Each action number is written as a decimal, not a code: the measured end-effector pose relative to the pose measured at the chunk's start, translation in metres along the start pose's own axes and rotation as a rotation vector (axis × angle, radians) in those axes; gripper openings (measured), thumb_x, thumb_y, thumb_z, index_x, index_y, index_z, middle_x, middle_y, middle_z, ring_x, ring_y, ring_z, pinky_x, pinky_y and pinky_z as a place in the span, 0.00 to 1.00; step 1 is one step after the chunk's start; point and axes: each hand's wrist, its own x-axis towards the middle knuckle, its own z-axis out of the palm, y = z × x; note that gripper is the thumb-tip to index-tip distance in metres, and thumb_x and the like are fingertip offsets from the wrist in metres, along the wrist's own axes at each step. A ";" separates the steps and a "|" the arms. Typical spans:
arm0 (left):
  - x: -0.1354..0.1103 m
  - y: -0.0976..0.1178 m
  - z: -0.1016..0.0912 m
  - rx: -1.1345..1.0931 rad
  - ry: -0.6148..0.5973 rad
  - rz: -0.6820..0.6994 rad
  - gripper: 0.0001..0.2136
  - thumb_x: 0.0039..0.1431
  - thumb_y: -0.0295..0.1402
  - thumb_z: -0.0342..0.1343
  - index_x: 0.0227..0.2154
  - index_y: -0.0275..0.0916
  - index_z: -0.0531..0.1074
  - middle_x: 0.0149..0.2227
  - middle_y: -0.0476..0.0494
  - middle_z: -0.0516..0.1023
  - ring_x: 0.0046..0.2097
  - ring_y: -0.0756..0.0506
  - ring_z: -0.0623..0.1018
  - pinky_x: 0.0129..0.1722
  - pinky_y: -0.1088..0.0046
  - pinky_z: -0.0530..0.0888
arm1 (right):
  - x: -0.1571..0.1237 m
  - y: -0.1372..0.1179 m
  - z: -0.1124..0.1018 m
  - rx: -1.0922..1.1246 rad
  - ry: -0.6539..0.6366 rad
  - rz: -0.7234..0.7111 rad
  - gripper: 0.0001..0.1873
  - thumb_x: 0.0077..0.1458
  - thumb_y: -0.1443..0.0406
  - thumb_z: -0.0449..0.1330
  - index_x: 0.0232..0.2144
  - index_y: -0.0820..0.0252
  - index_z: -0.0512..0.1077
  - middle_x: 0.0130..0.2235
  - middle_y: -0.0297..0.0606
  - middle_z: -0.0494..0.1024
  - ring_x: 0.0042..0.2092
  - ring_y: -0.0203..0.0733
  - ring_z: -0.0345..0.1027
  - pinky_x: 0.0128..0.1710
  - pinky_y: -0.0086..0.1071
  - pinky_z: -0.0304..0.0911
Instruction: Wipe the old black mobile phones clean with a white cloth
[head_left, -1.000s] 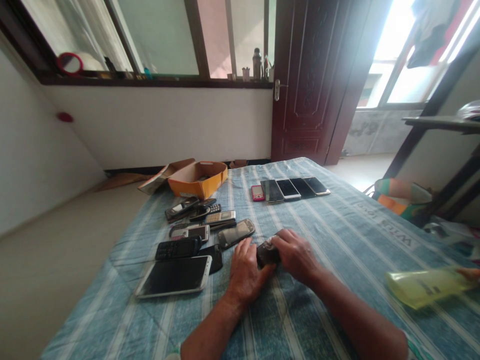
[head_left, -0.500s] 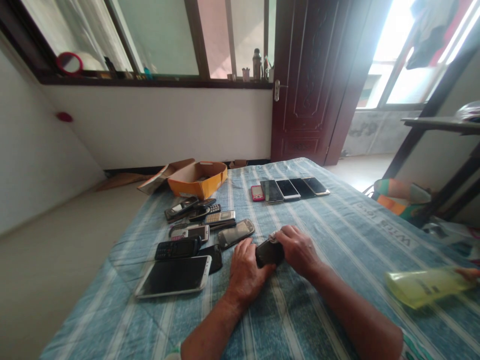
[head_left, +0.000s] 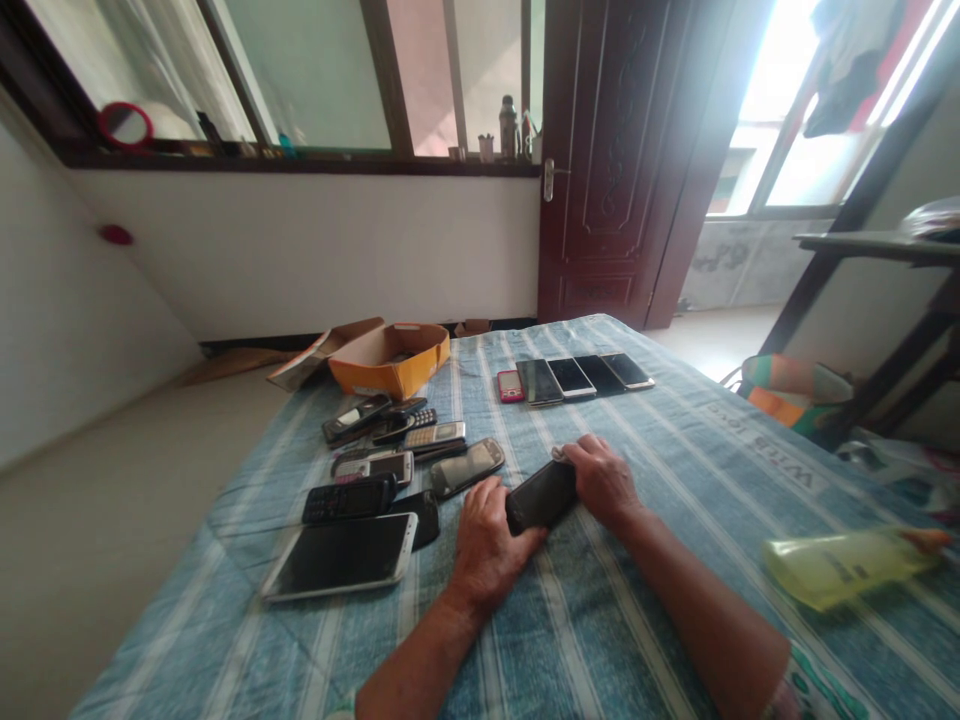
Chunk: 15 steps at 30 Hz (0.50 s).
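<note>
A black smartphone [head_left: 541,496] lies between my two hands, low over the tablecloth. My left hand [head_left: 486,535] grips its left end, with the thumb along the near edge and the fingers on the far edge. At the phone's upper right end, my right hand [head_left: 602,480] is closed around a small whitish wad [head_left: 559,454], which looks like cloth or tissue. Just left of my hands lies a grey touchscreen phone [head_left: 466,467]. A large white-framed phone or tablet [head_left: 341,555] and a black keypad phone [head_left: 349,498] lie further left.
More old phones lie heaped before an open orange box [head_left: 397,365]. Across the table, a pink phone [head_left: 511,386] and several smartphones [head_left: 571,377] form a row. A yellow bottle [head_left: 840,568] lies on its side at the right. Blue striped cloth [head_left: 675,440] covers the table.
My right hand has moved slightly right with the wad, from over the phone's screen to its far right end. More of the dark screen shows. My left hand keeps its grip.
</note>
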 end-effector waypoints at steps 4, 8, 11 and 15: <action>-0.001 0.000 0.001 -0.019 0.026 0.018 0.21 0.39 0.33 0.67 0.38 0.37 0.70 0.49 0.35 0.73 0.53 0.35 0.72 0.53 0.53 0.71 | 0.005 0.004 0.004 0.050 0.025 0.007 0.16 0.60 0.73 0.49 0.37 0.55 0.76 0.38 0.38 0.74 0.41 0.41 0.63 0.38 0.30 0.55; -0.003 0.001 0.001 -0.024 0.047 0.039 0.22 0.40 0.32 0.67 0.40 0.36 0.68 0.49 0.35 0.72 0.53 0.35 0.71 0.53 0.53 0.71 | 0.007 0.005 0.009 0.137 0.058 0.004 0.19 0.60 0.74 0.47 0.38 0.55 0.76 0.40 0.38 0.74 0.43 0.40 0.64 0.42 0.28 0.56; -0.003 0.002 0.002 -0.019 0.053 0.034 0.22 0.40 0.32 0.66 0.40 0.37 0.68 0.49 0.36 0.72 0.52 0.35 0.72 0.53 0.53 0.71 | 0.008 0.005 0.008 0.165 -0.006 0.030 0.19 0.60 0.74 0.47 0.39 0.55 0.76 0.40 0.38 0.74 0.42 0.39 0.64 0.41 0.27 0.56; -0.002 0.003 0.002 -0.014 0.034 0.016 0.21 0.40 0.31 0.67 0.39 0.36 0.68 0.48 0.36 0.72 0.52 0.35 0.72 0.54 0.54 0.70 | 0.010 0.005 0.001 0.111 -0.135 0.053 0.17 0.58 0.74 0.48 0.37 0.57 0.76 0.38 0.38 0.73 0.41 0.38 0.64 0.39 0.27 0.54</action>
